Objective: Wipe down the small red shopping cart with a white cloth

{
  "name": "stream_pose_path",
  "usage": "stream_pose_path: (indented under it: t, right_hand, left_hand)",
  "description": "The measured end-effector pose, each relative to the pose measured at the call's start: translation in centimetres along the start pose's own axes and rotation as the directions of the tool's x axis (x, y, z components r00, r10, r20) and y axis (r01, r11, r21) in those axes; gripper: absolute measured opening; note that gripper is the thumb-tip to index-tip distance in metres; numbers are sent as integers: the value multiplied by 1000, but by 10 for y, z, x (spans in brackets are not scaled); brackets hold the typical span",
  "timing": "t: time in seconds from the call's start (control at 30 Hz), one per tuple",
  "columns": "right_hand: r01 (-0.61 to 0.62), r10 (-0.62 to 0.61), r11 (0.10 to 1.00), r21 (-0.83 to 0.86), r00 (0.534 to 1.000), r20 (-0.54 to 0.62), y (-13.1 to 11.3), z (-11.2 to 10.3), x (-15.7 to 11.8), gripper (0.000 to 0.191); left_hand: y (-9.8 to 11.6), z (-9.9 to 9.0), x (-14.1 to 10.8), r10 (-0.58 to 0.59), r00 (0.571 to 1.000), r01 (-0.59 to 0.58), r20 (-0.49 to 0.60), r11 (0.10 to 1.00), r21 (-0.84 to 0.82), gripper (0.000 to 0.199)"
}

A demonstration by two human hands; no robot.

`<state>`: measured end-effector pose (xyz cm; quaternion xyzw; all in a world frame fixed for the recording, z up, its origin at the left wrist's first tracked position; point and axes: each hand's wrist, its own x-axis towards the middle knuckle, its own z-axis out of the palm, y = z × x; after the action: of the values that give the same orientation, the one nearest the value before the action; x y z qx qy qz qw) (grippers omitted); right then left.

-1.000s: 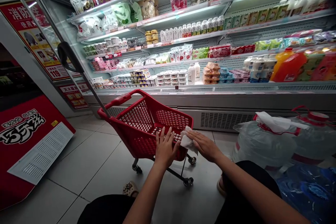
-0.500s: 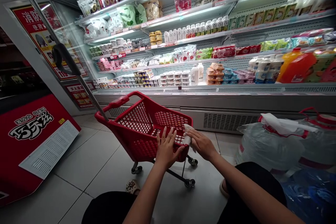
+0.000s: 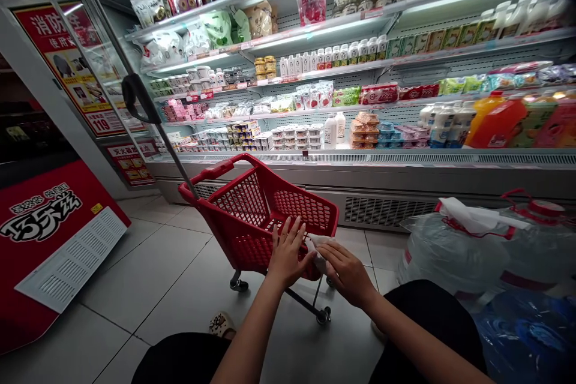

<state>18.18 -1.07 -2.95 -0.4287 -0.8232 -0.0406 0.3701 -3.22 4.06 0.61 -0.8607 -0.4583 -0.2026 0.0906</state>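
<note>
A red plastic shopping cart (image 3: 243, 234) stands on the tiled floor in front of me, its basket perforated and its pole-like handle rising to the upper left. My left hand (image 3: 287, 255) lies with fingers spread on the near rim of the basket. At the front corner of the cart, my right hand (image 3: 344, 267) presses a crumpled white cloth or tissue (image 3: 318, 249) against the rim. Its fingers are together over the cloth and hide part of it. The two hands are close, the left thumb pointing toward the cloth.
A lit refrigerated shelf (image 3: 315, 159) with dairy and drinks runs behind the cart. Large water bottles (image 3: 454, 252) wrapped in plastic stand at my right, with a blue water jug (image 3: 531, 330) nearer. A red freezer chest (image 3: 58, 240) is at the left.
My right hand has slid the white cloth a little along the rim toward my left hand. The cart has shifted slightly to the right and its handle has swung right.
</note>
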Motion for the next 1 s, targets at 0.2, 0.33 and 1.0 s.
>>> stream_pose_path:
  t: [0.2,0.33,1.0]
  right_hand:
    - [155,-152,988,-13,981,117,16,-7,-8,65]
    - [101,-94,993,-59,989,110,61,-13,2,59]
    - [191,-188,972,-139,982,30,-28,45,11,70]
  left_hand:
    - [-7,-8,-7,-18,1000,17,14,999,34,64]
    - [-13,-10,-17,-72,997,72,-6,996,50,65]
    - [-3,8,-27,-180,976,201,-125,963,181,81]
